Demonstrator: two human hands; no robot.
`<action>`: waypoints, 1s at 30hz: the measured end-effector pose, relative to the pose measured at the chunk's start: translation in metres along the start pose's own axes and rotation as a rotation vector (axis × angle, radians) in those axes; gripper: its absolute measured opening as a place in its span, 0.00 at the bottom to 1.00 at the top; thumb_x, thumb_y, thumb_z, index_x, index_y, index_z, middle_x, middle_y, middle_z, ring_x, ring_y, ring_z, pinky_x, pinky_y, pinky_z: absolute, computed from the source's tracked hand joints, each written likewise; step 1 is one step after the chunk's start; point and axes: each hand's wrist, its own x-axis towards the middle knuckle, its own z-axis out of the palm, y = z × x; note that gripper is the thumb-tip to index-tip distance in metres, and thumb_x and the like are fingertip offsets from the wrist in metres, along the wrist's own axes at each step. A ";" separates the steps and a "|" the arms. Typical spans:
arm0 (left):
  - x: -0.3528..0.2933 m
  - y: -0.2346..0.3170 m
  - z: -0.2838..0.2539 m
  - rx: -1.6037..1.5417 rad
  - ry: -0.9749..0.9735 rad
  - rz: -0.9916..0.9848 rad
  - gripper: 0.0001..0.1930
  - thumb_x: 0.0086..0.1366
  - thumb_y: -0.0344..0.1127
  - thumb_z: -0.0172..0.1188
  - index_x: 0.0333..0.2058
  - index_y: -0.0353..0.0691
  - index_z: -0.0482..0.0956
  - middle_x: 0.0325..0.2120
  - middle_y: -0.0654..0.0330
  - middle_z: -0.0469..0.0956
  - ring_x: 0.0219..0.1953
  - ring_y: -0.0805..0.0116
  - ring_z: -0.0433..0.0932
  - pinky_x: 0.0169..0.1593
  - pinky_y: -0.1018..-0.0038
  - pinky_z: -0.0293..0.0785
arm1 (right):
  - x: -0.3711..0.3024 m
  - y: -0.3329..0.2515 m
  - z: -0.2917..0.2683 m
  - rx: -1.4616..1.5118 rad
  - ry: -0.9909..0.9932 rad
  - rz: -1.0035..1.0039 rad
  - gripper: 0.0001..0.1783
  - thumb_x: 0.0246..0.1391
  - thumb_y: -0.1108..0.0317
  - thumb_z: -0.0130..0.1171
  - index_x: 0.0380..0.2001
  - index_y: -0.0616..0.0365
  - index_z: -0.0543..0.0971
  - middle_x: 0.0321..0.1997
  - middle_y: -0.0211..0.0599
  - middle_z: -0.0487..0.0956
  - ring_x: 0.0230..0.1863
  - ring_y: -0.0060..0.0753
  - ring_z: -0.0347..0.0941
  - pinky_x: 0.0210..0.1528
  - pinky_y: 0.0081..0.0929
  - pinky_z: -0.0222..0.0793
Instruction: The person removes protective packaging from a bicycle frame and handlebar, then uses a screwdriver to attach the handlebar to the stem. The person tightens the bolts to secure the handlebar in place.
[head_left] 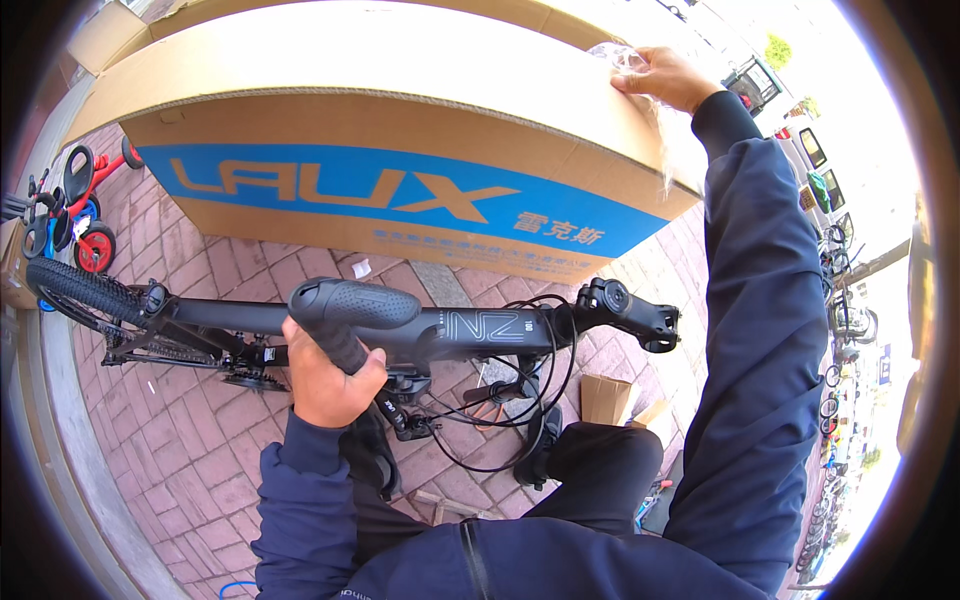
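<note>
Left hand (pixel 332 385) clamped round a black handlebar grip (pixel 362 305), above the black bike frame (pixel 250 316). Right hand (pixel 672 80), fingers closed on clear plastic (pixel 622 58) at the carton's (pixel 430 122) upper right. Bike sits between person and carton, on pink paving (pixel 215 430). Writing I see: large cardboard-coloured lettering across the carton's blue band (pixel 340 194), smaller blue print below; pale outlined lettering on the frame.
</note>
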 end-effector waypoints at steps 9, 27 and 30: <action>0.002 0.001 0.000 0.002 0.009 0.039 0.21 0.44 0.32 0.65 0.42 0.41 0.80 0.26 0.63 0.78 0.40 0.54 0.75 0.56 0.58 0.59 | 0.009 0.004 -0.023 0.189 0.617 0.442 0.49 0.59 0.26 0.49 0.58 0.67 0.75 0.58 0.58 0.77 0.52 0.42 0.74 0.54 0.36 0.72; 0.000 -0.005 0.004 0.055 0.031 0.064 0.21 0.42 0.35 0.66 0.40 0.39 0.79 0.34 0.58 0.79 0.43 0.52 0.76 0.57 0.58 0.60 | -0.031 -0.019 -0.028 -0.394 0.692 0.256 0.36 0.58 0.33 0.57 0.42 0.61 0.86 0.40 0.47 0.85 0.41 0.41 0.83 0.49 0.38 0.77; -0.001 -0.005 0.004 0.037 0.035 0.047 0.21 0.43 0.35 0.66 0.39 0.39 0.79 0.34 0.58 0.79 0.43 0.52 0.76 0.57 0.58 0.60 | -0.037 -0.023 -0.011 -0.347 0.178 0.334 0.32 0.57 0.40 0.63 0.43 0.63 0.86 0.41 0.46 0.86 0.40 0.45 0.82 0.48 0.32 0.76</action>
